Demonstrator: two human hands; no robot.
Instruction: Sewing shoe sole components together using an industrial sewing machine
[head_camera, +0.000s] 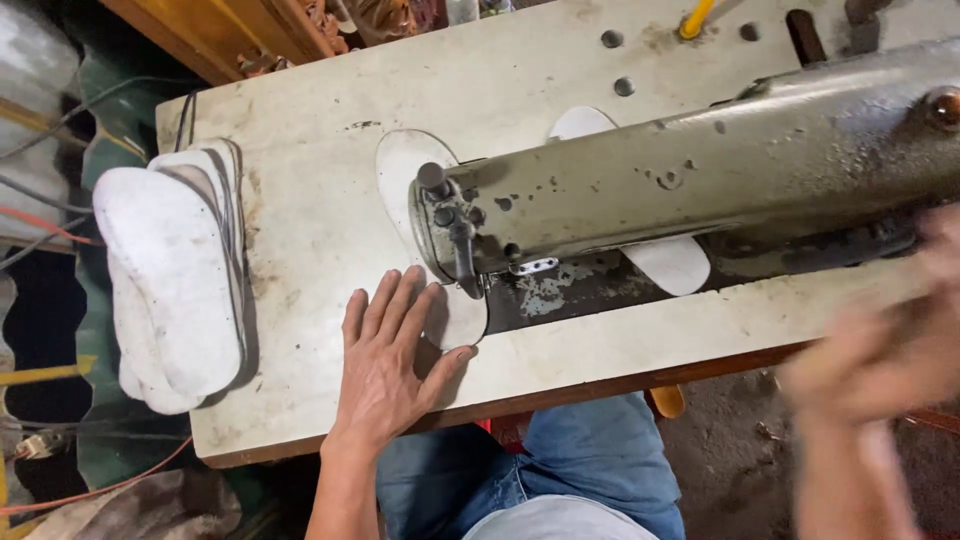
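The left hand (385, 365) is lying flat, fingers spread, pressing a white insole (425, 235) on the table (320, 220) beneath the sewing machine (700, 180). The right hand (880, 350) is blurring at the table's edge — grip impossible to tell. A pile of insoles (170, 275) is sitting at the left.

Right hand (880, 360) blurred beyond telling its grip (fingers not made out), right of the sewing machine (700, 180), machine arm cut off by the right edge, white insole (665, 262) largely hidden beneath that arm, needle area obscured by the head.
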